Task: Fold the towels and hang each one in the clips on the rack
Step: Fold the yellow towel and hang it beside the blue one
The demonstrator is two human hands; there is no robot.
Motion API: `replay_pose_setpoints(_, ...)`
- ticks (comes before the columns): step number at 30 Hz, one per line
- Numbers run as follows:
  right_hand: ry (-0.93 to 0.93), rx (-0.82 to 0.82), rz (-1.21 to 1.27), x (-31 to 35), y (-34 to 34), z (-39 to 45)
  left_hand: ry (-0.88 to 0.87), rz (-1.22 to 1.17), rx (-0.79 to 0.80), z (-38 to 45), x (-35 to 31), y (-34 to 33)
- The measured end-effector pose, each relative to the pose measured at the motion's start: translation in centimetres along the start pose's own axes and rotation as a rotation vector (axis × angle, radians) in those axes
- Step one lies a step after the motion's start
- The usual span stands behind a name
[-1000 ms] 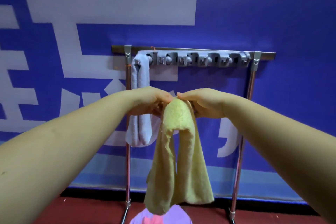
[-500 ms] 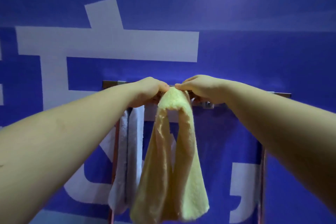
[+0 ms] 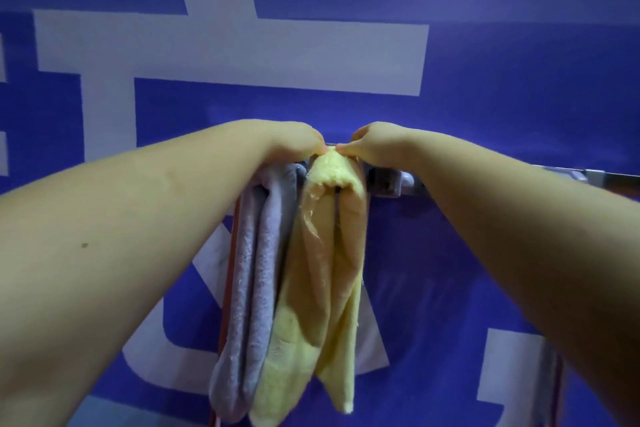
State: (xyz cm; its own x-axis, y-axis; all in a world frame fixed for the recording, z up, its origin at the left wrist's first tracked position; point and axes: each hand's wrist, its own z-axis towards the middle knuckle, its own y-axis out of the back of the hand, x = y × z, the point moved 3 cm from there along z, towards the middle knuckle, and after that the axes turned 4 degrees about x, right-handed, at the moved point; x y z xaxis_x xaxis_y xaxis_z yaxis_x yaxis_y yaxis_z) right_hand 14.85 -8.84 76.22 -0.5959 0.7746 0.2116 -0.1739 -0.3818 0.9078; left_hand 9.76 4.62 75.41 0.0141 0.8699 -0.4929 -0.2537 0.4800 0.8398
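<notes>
Wall (image 3: 519, 87) fills the view, blue with big white lettering, and the rack stands right before it. Rack (image 3: 588, 178) shows as a metal bar running off to the right, with a reddish post (image 3: 232, 253) dropping behind the towels on the left; a grey clip (image 3: 391, 182) sits free on the bar just right of the hands.

Grey towel (image 3: 252, 288) hangs folded from the bar's left end, its top hidden under the left wrist, so the clip gripping it cannot be seen. Yellow towel (image 3: 325, 270) hangs just beside it, touching along the edge, folded over so both tails drop together and the fold makes a thick hump on top; that hump is what a clip can bite.

Left hand (image 3: 294, 140) and right hand (image 3: 374, 142) meet above the hump, fingers curled and pinching the fold from either side. Holding it from both sides likely keeps the fold narrow and bunched, so it can be pressed into the clip behind. Whether the clip has caught it cannot be told, since the towel hides that spot. I judge this the seating step for the second towel.
</notes>
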Motion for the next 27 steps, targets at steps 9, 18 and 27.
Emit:
replay_pose_setpoints(9, 0.08, -0.017, 0.591, -0.6, 1.8, 0.1, -0.19, -0.657, 0.138, -0.6, -0.5, 0.6)
replay_pose_setpoints(18, 0.075, 0.118, 0.592, -0.1, 1.8, -1.6, -0.101, -0.261, 0.003, -2.3, -0.3, 1.3)
replay_pose_setpoints(27, -0.008, -0.01, 0.121, 0.1, 0.4, -0.7, -0.078, 0.162, -0.08, -1.4, -0.1, 0.6)
